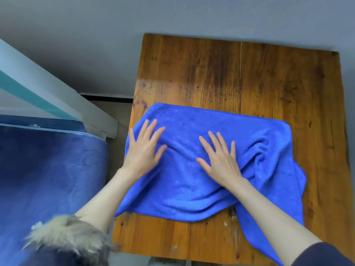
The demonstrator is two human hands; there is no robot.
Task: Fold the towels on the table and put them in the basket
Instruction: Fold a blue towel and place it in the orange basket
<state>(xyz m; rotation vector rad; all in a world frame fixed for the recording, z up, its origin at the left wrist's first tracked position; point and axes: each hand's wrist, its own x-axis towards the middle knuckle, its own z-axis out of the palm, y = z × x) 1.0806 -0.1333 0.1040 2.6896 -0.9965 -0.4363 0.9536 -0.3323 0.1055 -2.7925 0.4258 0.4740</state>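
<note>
A blue towel lies spread and rumpled across the near half of the wooden table. Its right part is bunched into folds, and one corner hangs over the table's near right edge. My left hand presses flat on the towel's left side with fingers straight and spread. My right hand presses flat on the towel's middle, fingers also spread. No basket is in view.
A bed with a blue cover and a white frame stands close on the left of the table. A grey wall runs behind the table. A fur-trimmed sleeve shows at the bottom left.
</note>
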